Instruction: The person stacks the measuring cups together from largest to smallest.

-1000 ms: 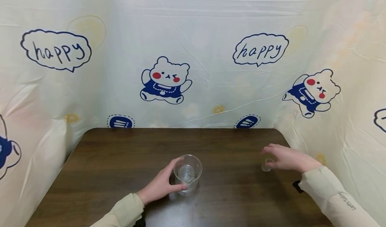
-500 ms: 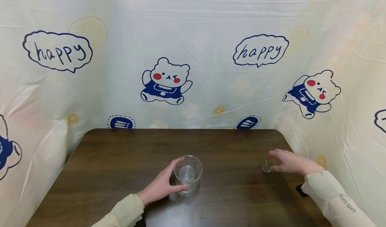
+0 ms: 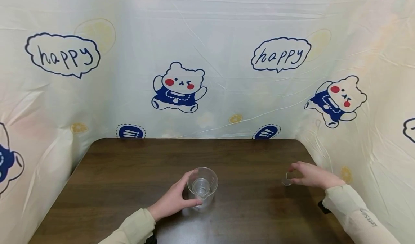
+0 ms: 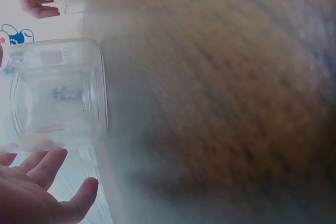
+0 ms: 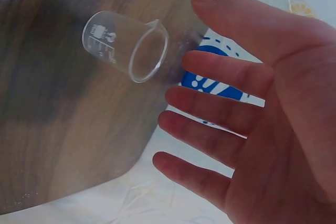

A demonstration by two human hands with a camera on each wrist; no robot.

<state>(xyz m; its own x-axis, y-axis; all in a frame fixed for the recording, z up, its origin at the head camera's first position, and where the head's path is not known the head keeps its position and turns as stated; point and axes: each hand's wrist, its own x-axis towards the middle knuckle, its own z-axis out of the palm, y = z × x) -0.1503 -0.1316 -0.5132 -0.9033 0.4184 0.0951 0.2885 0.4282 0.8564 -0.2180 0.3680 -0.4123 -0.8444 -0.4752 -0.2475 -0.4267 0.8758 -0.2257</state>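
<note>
Head view shows us that the right hand has shifted slightly rightward, fingers loose and apart, beside the small beaker on the table, so we judge it positioned but not yet holding, while the left hand grips the large beaker.

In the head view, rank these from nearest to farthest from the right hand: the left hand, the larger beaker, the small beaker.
1. Small beaker: right side of the view, just left of the right hand.
2. Larger beaker: farther left, near the middle of the view.
3. Left hand: farthest, at the larger beaker's left side.
</note>
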